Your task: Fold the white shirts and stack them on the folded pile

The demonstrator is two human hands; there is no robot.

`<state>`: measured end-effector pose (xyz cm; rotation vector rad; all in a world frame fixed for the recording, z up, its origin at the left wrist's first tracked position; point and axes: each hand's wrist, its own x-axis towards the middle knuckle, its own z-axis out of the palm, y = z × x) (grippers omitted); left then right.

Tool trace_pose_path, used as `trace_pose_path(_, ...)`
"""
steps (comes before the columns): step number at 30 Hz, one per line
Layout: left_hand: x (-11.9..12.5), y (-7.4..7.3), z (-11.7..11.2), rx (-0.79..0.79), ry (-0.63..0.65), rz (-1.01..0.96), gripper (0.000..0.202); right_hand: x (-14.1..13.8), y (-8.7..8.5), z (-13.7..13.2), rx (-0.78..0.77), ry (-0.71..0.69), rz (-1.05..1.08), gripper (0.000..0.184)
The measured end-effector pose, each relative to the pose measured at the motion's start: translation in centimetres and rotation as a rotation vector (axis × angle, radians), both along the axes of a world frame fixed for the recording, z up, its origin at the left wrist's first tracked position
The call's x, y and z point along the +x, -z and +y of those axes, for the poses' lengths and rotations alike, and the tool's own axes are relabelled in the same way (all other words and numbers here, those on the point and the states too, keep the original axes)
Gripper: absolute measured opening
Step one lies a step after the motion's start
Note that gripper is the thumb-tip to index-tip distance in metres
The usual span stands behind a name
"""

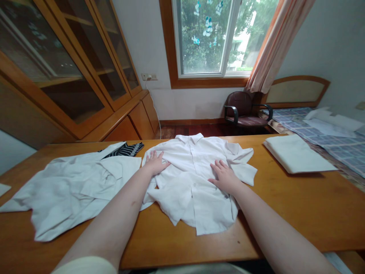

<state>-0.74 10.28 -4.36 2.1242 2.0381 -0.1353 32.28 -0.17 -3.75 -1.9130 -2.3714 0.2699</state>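
"Left hand point(155, 163) and right hand point(224, 177): how do they stand?"

"Both lie palm down on the white shirt point(207, 201), fingers spread, released rather than grasping. The left rests on the left side of its upper front, the right on the right side, slightly lower."

"And the shirt itself?"

"Front up on the wooden tabletop point(299, 213), its collar point(197, 138) by the far edge, its hem toward the person. Below, the two front edges part, and the cloth is creased. The sleeve on its right side is bent."

"What lies around it?"

"Just left of the shirt, another white garment point(68, 194), rumpled, with a black striped cloth point(125, 149) at its far side. Right of the shirt, well apart, a folded white bundle point(296, 154); I can't tell its material."

"Farther out?"

"Beyond the shirt, a window point(202, 49). Beyond and right of it, a dark red chair point(241, 108), then a bed point(336, 144) with a checked cover. Beyond and left of it, a glass-doored cabinet point(76, 57)."
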Motion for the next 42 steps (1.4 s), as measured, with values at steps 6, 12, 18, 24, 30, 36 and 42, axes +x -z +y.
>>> trace_pose_path(6, -0.1, 0.3, 1.3, -0.011, 0.074, 0.002, 0.095, -0.8, -1.3, -0.8, 0.104, -0.141, 0.064, 0.041)
trace_pose_path(12, 0.9, -2.2, 1.8, 0.019, 0.064, 0.095, 0.091, -0.6, 0.3, -0.2, 0.069, -0.008, 0.004, 0.052)
trace_pose_path(18, 5.4, -2.6, -3.0, 0.147, 0.082, 0.03, 0.04, 0.4, 0.9, 1.0, 0.05, -0.038, -0.001, 0.06)
trace_pose_path(24, 7.3, 0.6, -6.5, -0.088, 0.018, 0.049, 0.067, -0.1, -1.1, 0.3, 0.14, 0.021, -0.003, 0.029)
trace_pose_path(30, 5.3, 1.8, -3.3, -0.008, 0.102, 0.07, 0.065, -0.4, -1.2, -0.2, 0.105, -0.009, 0.022, 0.028)
trace_pose_path(36, 4.0, 2.1, 0.0, 0.109, 0.177, 0.036, 0.065, 0.0, 0.4, 0.5, 0.039, -0.076, 0.081, 0.054)
trace_pose_path(42, 5.0, 2.1, -1.3, 0.166, 0.098, 0.024, 0.067, 0.7, 1.3, 1.4, -0.061, -0.094, 0.117, 0.065)
